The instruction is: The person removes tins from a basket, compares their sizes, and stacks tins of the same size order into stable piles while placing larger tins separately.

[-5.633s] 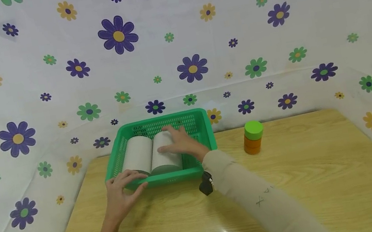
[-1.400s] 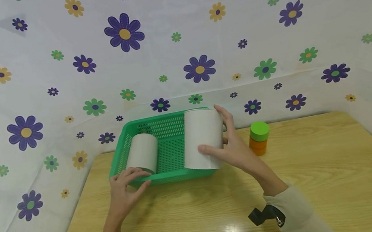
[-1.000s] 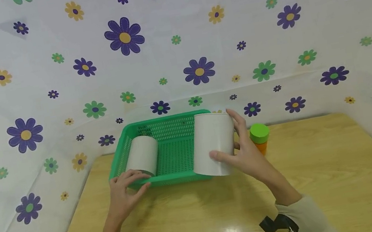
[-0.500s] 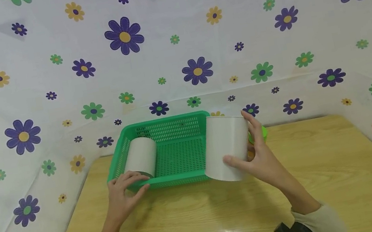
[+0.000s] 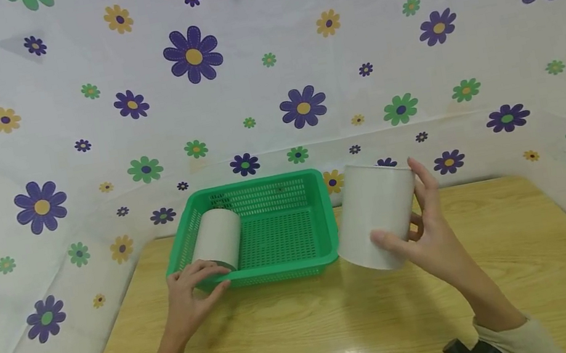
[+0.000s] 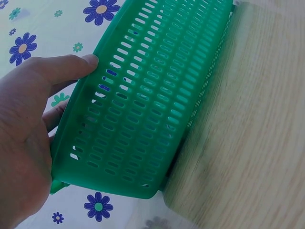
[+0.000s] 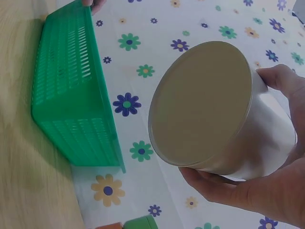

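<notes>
My right hand point(image 5: 435, 245) grips a white cylindrical canister point(image 5: 376, 214), fingers along its far right side and thumb on its front. It is raised and tilted just right of a green plastic basket point(image 5: 276, 269). The right wrist view shows the flat round end of this canister point(image 7: 202, 102). My left hand point(image 5: 188, 301) holds the basket's front rim near the left corner; in the left wrist view the thumb and fingers straddle the edge of the basket point(image 6: 138, 100). Inside, a second white canister point(image 5: 219, 237) lies on its side against the left wall.
A wooden table point(image 5: 286, 332) carries the basket. White flower-patterned cloth point(image 5: 257, 87) stands behind and at both sides. The jar with a green lid point(image 7: 141, 223) is at the right wrist view's bottom edge; the held canister and hand hide it in the head view.
The right hand has taken one canister from beside the other, lifted it out of the basket and moved it right, over the rim. The left hand stays on the rim.
</notes>
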Demonstrator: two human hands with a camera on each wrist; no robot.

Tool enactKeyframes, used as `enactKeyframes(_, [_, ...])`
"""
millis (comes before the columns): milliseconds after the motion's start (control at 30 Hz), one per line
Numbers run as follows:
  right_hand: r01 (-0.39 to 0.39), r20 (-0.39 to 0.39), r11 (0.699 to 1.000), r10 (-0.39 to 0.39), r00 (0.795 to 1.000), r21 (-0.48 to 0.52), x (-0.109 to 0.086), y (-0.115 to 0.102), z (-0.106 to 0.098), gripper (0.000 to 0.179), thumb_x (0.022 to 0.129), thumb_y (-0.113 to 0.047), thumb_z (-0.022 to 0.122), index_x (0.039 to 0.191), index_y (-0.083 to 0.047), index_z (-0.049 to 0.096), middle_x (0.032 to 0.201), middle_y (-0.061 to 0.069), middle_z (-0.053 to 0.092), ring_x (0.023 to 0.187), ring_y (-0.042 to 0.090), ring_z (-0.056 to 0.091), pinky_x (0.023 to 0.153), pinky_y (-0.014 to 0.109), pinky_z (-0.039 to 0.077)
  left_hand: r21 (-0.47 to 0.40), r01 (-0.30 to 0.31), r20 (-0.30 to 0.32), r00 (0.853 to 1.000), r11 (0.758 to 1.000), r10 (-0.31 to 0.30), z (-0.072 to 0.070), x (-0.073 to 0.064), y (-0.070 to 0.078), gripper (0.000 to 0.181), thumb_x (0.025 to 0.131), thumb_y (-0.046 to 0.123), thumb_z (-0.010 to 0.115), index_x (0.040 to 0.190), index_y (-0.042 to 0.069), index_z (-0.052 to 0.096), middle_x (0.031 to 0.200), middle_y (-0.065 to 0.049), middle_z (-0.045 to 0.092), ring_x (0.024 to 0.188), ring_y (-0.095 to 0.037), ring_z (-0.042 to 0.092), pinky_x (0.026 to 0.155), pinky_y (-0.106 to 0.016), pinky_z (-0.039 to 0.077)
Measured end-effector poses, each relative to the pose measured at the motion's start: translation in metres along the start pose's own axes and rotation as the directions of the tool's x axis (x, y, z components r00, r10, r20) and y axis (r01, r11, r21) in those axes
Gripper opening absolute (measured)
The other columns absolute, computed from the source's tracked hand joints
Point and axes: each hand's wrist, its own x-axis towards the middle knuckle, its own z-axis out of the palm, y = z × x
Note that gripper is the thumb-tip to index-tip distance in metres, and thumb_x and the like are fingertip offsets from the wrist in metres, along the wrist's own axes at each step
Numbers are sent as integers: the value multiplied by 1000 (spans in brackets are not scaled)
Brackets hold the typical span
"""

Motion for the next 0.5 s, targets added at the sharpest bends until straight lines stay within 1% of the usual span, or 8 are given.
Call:
enactKeyframes(67, [8, -18, 1000, -8, 1000, -17, -2, -1, -4, 118, 84, 4, 77, 163, -37, -1, 164, 11, 19, 119, 56, 51, 81, 68, 51, -3, -3, -1, 1000, 1000, 3, 2, 1, 1, 24, 81, 11, 87, 101, 21, 79, 106, 5, 71, 102, -18, 60, 82, -43, 19])
enactKeyframes(133, [18, -30, 999, -19, 999, -35, -4, -1, -9, 119, 84, 4, 78, 163, -36, -1, 164, 12, 20, 119, 55, 52, 81, 63, 53, -6, -5, -4, 1000, 1000, 5, 4, 1, 1, 25, 80, 10, 87, 101, 21, 79, 106, 5, 71, 102, -18, 60, 83, -43, 20])
enactKeyframes(233, [34, -43, 999, -35, 998, -43, -8, -1, -16, 120, 83, 8, 77, 163, -36, -1, 162, 13, 21, 117, 52, 52, 80, 49, 57, -16, -4, -6, 1000, 1000, 4, 7, 2, 2, 26, 79, 10, 87, 101, 22, 79, 106, 6, 71, 102, -18, 60, 83, -44, 20])
enactKeyframes(333, [44, -66, 998, -47, 997, -45, -11, -1, -24, 122, 81, 12, 77, 163, -36, -1, 159, 13, 25, 116, 45, 53, 79, 34, 57, -20, -9, 3, 1000, 1000, 9, 8, 3, 3, 25, 81, 11, 87, 101, 23, 79, 106, 6, 71, 102, -19, 60, 82, -44, 20])
enactKeyframes(400, [53, -76, 998, -56, 996, -40, -11, -1, -28, 124, 80, 13, 76, 163, -35, -1, 158, 14, 25, 117, 42, 52, 79, 31, 56, -13, -19, 5, 1000, 1000, 19, 7, 2, 3, 25, 81, 11, 86, 102, 22, 79, 106, 5, 71, 101, -19, 61, 82, -44, 20])
enactKeyframes(500, [49, -90, 998, -52, 995, -41, -9, -3, -30, 125, 80, 12, 78, 163, -36, -2, 159, 13, 23, 119, 40, 51, 80, 28, 55, -7, -26, -14, 1000, 1000, 25, 0, 2, 3, 25, 79, 8, 87, 100, 19, 79, 105, 4, 71, 101, -19, 60, 81, -44, 19])
